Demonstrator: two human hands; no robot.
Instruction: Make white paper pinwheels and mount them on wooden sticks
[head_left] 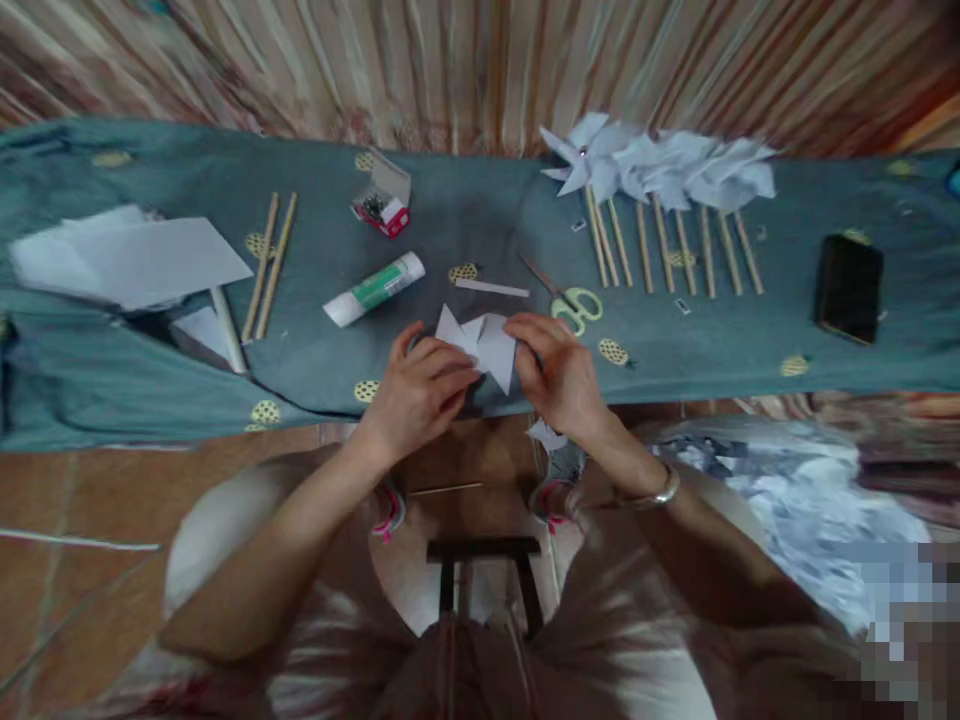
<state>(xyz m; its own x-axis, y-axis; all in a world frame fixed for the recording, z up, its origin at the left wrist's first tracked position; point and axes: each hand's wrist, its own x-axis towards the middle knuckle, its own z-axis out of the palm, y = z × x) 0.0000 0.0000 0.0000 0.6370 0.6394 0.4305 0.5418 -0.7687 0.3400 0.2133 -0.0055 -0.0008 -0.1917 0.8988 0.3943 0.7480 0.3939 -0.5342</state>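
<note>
Between my two hands is a white paper pinwheel (496, 352) with folded, pointed blades, held just above the near edge of the cloth-covered table. My left hand (421, 388) has its fingers closed on the left side and middle of the paper. On the other side, my right hand (556, 372) pinches the upper right blade between thumb and fingers. Scissors (574, 303) with pale green handles lie just beyond my right hand. A narrow white paper strip (492, 288) rests behind the pinwheel. To the left lies a glue stick (375, 289) with a green label.
Finished pinwheels (667, 165) on sticks lie in a row at the back right. A phone (849, 288) is at the far right. An opened small red box (384, 200) holds tiny metal pieces. Two sticks (276, 265) lie beside stacked white paper (135, 255) on the left.
</note>
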